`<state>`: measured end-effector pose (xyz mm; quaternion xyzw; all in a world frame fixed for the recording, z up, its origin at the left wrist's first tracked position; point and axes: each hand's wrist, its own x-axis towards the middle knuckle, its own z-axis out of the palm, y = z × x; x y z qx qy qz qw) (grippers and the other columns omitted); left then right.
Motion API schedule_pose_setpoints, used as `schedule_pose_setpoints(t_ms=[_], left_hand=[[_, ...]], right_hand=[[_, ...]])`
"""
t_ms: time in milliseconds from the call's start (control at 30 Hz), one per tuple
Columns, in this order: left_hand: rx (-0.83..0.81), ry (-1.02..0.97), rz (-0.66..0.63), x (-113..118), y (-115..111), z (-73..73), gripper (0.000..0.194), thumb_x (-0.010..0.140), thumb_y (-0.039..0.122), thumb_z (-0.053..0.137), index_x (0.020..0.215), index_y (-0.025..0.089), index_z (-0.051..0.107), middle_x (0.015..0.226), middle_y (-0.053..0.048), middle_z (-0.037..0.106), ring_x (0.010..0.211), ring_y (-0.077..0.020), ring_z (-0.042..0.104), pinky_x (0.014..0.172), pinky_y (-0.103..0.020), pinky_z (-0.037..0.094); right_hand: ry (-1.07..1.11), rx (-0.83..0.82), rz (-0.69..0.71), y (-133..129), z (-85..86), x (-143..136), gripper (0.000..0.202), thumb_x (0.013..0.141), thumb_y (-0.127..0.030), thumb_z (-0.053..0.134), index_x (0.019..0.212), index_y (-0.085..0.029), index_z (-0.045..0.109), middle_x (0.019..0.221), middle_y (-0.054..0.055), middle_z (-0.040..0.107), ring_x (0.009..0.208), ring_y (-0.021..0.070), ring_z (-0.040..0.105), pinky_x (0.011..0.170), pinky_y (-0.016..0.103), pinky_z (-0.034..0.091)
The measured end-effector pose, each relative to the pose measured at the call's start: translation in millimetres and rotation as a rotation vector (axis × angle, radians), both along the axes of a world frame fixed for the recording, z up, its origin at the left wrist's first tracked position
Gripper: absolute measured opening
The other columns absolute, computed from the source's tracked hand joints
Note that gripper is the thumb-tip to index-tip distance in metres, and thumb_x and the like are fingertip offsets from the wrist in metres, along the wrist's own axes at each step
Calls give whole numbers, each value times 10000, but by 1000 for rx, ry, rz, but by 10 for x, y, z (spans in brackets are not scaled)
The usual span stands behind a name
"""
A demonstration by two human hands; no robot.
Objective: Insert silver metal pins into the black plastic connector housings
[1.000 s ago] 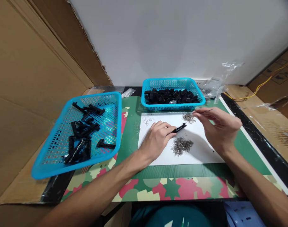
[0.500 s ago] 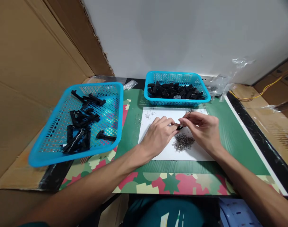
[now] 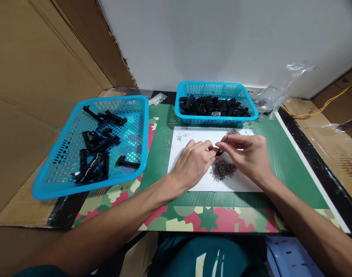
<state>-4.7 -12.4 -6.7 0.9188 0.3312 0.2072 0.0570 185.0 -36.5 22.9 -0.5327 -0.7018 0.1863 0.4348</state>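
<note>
My left hand (image 3: 193, 163) is closed on a small black part (image 3: 219, 152), which is mostly hidden by the fingers. Beside it, the fingertips of my right hand (image 3: 247, 154) pinch a thin metal tool (image 3: 227, 137) against that part. Just below my fingers, a pile of small metal pieces (image 3: 223, 169) lies on a white sheet (image 3: 199, 186). More tiny metal pieces (image 3: 181, 135) are scattered at the sheet's upper left, and another small heap (image 3: 233, 132) shows behind my right hand.
A blue basket (image 3: 145, 142) with several long black parts stands at the left. Behind the sheet, another blue basket (image 3: 216, 120) holds many black pieces. Clear plastic bags (image 3: 268, 100) and a yellow cable (image 3: 323, 109) are at the back right.
The whole view has shifted slightly upward. The tool in my right hand stands more upright; both hands stay together at the black part.
</note>
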Motion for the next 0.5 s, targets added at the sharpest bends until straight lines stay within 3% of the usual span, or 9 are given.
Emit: schedule_pose_setpoints(t_ms=[133,367,500], left_hand=[[-26,-13,-15,-5,-2,-1,136,1047,214,618,1010,166,739,1025,-44,695,859,-194,642,767,-358,374],[-115,-19,-18,-11,16,11,207,1067,198,563,982,157,748,1056,-60,687,879,-188,650,795,-361,417],[-192,-71,-43,-10,49,6,227,1070,191,549,973,152,750,1078,-69,698,920,-196,668,834,-377,461]], right_hand=[[29,-33,-9,13,4,4,348,944,-408,744,684,-177,728,621,12,703,556,155,661,525,256,491],[-14,26,-39,-8,-67,-20,241,936,-293,727,718,-191,742,656,10,742,601,177,727,560,260,518],[7,67,-62,0,-145,-32,256,939,-349,735,731,-200,742,654,12,740,603,177,727,562,262,525]])
